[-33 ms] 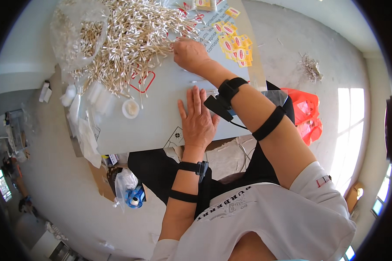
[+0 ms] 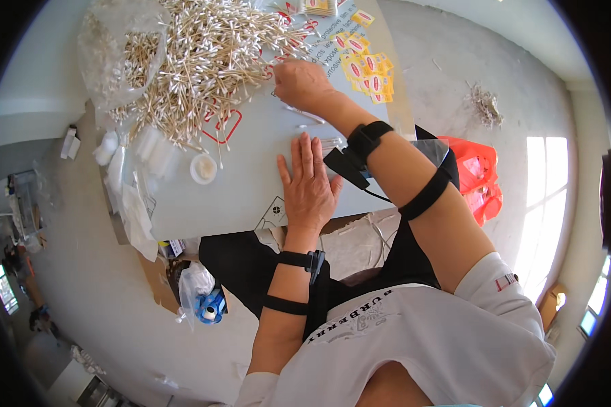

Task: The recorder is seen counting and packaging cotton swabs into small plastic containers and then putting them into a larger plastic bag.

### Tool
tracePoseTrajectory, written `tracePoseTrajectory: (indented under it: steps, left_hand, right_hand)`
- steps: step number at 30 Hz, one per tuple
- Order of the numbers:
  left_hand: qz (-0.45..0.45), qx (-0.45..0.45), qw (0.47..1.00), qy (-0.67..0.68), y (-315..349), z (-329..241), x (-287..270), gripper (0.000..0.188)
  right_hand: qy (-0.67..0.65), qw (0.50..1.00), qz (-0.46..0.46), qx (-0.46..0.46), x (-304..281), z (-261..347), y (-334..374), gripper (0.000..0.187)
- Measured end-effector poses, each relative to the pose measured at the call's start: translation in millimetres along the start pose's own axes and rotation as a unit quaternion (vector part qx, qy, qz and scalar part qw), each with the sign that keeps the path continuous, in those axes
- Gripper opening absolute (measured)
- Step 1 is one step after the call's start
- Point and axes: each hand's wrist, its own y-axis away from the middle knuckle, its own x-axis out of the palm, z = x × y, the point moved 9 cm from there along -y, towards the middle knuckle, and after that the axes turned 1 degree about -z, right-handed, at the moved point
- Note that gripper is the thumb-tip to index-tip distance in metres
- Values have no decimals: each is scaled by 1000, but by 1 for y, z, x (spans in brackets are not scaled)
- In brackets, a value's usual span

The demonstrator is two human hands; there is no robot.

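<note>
A large heap of cotton swabs (image 2: 197, 57) with pale sticks covers the far left of the table. At its right edge my right hand (image 2: 304, 83) hovers with fingers curled closed; whatever they hold is hidden. My left hand (image 2: 307, 183) lies flat on the grey table sheet (image 2: 238, 197), its fingers stretched out. A few loose swabs (image 2: 311, 123) lie between my two hands. Just right of the left fingertips, small whitish sticks (image 2: 331, 143) show, partly covered by my right wrist's strap box.
Yellow-and-white printed cards (image 2: 370, 68) lie along the table's right side. A small round white tub (image 2: 203, 168) stands left of my left hand. A clear plastic bag (image 2: 115, 61) overlaps the heap. A red bag (image 2: 475, 176) sits beyond the right edge.
My right hand has moved slightly right, away from the heap, still closed. The loose swabs below it show more fully. My left hand has stayed in place.
</note>
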Motion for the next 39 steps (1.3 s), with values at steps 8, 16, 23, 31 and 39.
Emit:
tracePoseTrajectory:
  steps: [8,16,23,31,39]
  left_hand:
    - [-48,-4,999,13,-6,3,-6,81]
    - [-63,0,993,100,-5,-6,0,82]
    - [-141,8,990,26,7,-5,-1,86]
    - [-202,37,979,5,5,-13,-11,86]
    - [-155,48,983,85,6,-28,17,85]
  right_hand:
    - [11,994,37,-100,-21,-20,49,10]
    - [-98,983,-86,-126,-23,-30,76,7]
    - [-129,979,-30,-152,-19,-21,117,7]
    - [-138,977,-51,-155,-21,-25,133,4]
    - [-203,950,-237,15,-7,-120,193,27]
